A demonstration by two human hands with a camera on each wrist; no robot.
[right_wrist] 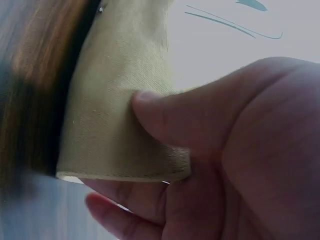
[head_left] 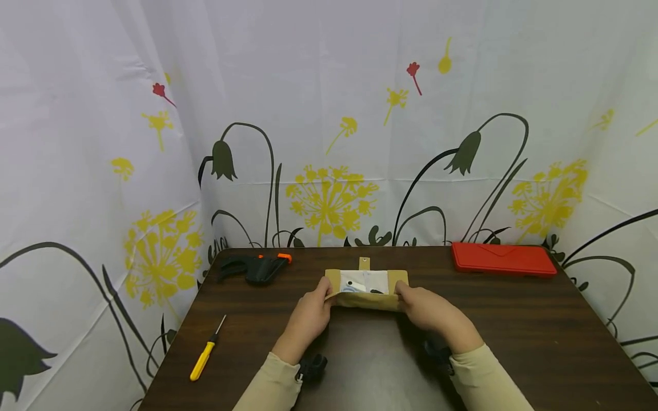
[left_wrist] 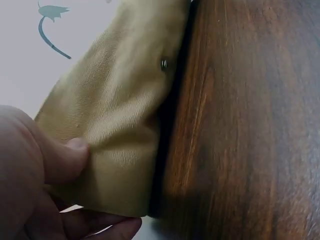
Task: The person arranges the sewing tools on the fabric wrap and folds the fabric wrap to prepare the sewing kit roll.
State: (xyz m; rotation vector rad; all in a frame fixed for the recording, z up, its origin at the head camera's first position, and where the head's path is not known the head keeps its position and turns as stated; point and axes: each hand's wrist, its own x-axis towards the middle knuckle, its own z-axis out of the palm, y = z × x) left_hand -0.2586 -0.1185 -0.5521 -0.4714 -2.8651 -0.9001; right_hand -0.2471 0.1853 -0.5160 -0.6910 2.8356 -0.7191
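A tan fabric pouch (head_left: 366,301) with a white lining is held partly unfolded over the middle of the table. Its narrow snap tab (head_left: 364,263) points toward the back. Small white, blue and dark items (head_left: 356,285) show inside; their kind is too small to tell. My left hand (head_left: 310,315) pinches the pouch's left end, thumb on the cloth and fingers beneath. At the opposite end my right hand (head_left: 433,312) grips it the same way. A metal snap stud (left_wrist: 164,64) shows on the cloth in the left wrist view.
On the dark wooden table (head_left: 519,337), a yellow-handled screwdriver (head_left: 203,359) lies at the left. A black clamp with orange tips (head_left: 259,268) is at the back left. A closed red case (head_left: 504,258) lies at the back right. A flower-patterned curtain (head_left: 329,114) hangs behind the table.
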